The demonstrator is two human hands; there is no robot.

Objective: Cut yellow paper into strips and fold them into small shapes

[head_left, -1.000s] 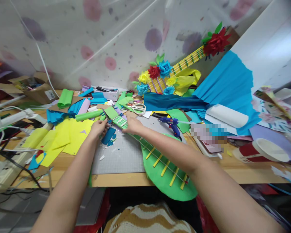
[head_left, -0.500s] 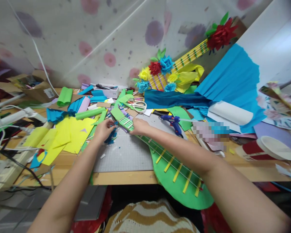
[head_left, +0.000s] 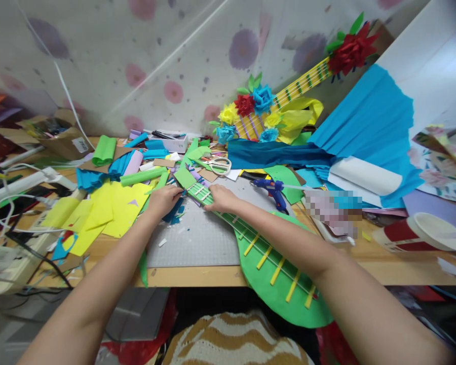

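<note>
Step in hand: by appearance, small detail work at the headstock [head_left: 184, 177] of the green craft guitar [head_left: 259, 284]. Next move, as judged: calls for a steady neck [head_left: 204, 195] from one side, exact placing from the other.

Left hand [head_left: 165, 201]: knuckles up, fingers and thumb drawn nearly together; apparently pinching a dark-blue sliver [head_left: 183, 192] beside the headstock, exact hold unclear.

Right hand [head_left: 221, 197]: closed around the upper neck, just right of the left hand, back of hand uppermost.

Forearms: both bare and extended, converging; the right crosses above the guitar body, which overhangs the front edge of the worktop [head_left: 197, 277].

Below left hand: blue paper scraps [head_left: 171, 217] on a grey cutting mat [head_left: 197, 246].

Beyond right hand: white-handled scissors [head_left: 219, 165].

Right of right hand: blue hot-glue gun [head_left: 270, 187], lying unheld.

Left of left hand: yellow sheets [head_left: 119, 208].
</note>
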